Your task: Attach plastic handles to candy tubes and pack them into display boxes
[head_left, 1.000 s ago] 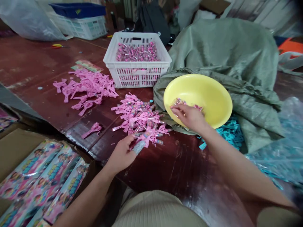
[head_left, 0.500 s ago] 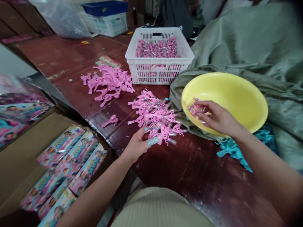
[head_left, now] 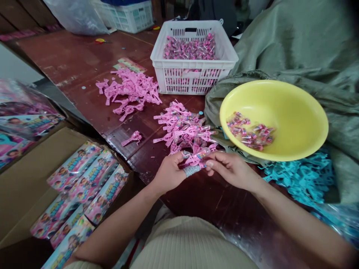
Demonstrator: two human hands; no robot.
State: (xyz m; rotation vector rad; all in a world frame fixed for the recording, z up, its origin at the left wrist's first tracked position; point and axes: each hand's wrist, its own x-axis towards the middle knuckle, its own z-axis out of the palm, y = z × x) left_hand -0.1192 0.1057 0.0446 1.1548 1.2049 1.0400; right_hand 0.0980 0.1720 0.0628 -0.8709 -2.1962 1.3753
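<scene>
Near the table's front, my left hand (head_left: 172, 172), its thumb wrapped in silvery tape, is closed around a pink plastic toy piece (head_left: 193, 160) with a clear tube of coloured beads lying along it. My right hand (head_left: 234, 168) meets it from the other side, thumb and fingers pinched at the piece's right end; exactly which part they grip is hidden. Just beyond both hands lies a pile of pink pieces with clear tubes (head_left: 182, 127). Small bead-filled tubes (head_left: 252, 132) rest in the yellow bowl (head_left: 297, 112) to the right.
Behind stands a white crate (head_left: 196, 78) of pink-tipped clear pieces. Loose pink plastic parts (head_left: 131, 89) and a lone pink piece (head_left: 133, 138) lie left. Turquoise parts (head_left: 303, 179) sit under the bowl's edge. An open carton (head_left: 30, 175) holds printed boxes (head_left: 86, 179). Yellow-handled scissors (head_left: 101, 40) lie farther back.
My right hand has left the yellow bowl and come left to meet my left hand at the pink piece. The tubes in the bowl now show. The view has shifted slightly.
</scene>
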